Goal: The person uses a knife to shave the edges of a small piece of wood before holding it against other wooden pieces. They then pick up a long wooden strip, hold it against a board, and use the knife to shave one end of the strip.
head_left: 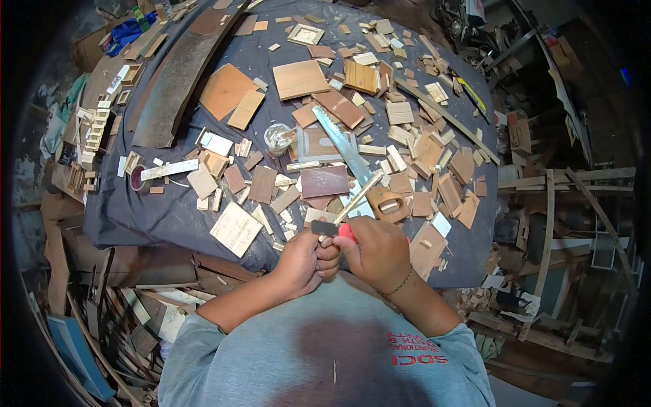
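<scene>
Close in front of my chest, both hands meet at the table's near edge. My left hand [302, 263] is closed round a thin light wooden strip [358, 197], which slants up and to the right. A red-handled tool [346, 233] with a dark flat end [325, 228] is gripped in my right hand [377, 252]; the dark end lies against the strip by my left fingers. Just beyond the hands lies a handsaw [339, 139] with a wooden handle [389, 205].
Wood blocks and boards [300, 79] are scattered over the dark cloth [163, 218]. A clear cup [278, 138] stands mid-table, a tape roll [137, 178] at left. A long curved sheet [178, 81] lies at back left, a yellow-edged tool [472, 95] at back right.
</scene>
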`<state>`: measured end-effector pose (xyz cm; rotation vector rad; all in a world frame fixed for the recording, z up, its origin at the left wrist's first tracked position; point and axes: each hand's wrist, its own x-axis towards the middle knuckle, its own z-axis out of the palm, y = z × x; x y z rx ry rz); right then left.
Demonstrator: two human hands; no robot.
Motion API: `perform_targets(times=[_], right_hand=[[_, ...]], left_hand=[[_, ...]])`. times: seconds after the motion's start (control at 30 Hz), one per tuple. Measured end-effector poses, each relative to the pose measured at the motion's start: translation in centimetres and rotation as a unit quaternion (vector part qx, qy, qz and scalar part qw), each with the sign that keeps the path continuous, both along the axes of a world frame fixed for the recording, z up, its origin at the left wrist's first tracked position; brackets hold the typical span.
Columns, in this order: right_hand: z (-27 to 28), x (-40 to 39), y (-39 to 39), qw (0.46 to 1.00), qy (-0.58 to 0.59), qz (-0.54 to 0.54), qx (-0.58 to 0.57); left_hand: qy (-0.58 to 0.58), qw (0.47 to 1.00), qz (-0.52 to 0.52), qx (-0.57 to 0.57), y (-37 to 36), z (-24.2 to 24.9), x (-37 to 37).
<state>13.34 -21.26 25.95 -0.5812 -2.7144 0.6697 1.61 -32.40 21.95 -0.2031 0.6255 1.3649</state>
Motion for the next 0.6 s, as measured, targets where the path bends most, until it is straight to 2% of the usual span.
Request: perform_targets(times=[0.03, 0.1, 0.13, 0.2, 0.33, 0.57, 0.6], right_hand=[[-0.5, 0.2, 0.5, 1.0, 0.001, 0.001, -0.001], [-1.3, 0.7, 2.1, 0.993, 0.0, -0.105, 0.052], [-1.2, 1.0, 3.4, 0.993, 0.001, -0.105, 0.052], [-1.0, 1.8, 5.3, 0.975, -0.043, -0.211, 0.063], [-0.8, 1.6, 4.0, 0.984, 0.016, -0.179, 0.009], [-0.6, 2.0, 4.3, 0.968, 0.072, -0.232, -0.065], [-0.8, 2.1, 4.3, 0.96, 0.113, -0.217, -0.139]], left_hand=[[-0.012, 1.0, 0.002, 0.018, 0.0, 0.1, -0.2], [-0.022, 0.999, 0.003, 0.036, -0.3, 0.0, -0.5], [-0.022, 0.999, 0.002, 0.039, -0.7, -0.2, -0.6], [-0.024, 0.999, -0.002, 0.037, -0.9, -0.3, -0.4], [-0.029, 0.999, 0.005, 0.036, -0.6, -0.5, 0.0], [-0.041, 0.998, 0.033, 0.043, -0.1, -0.5, 0.0], [-0.04, 0.998, 0.032, 0.045, -0.1, -0.4, -0.2]])
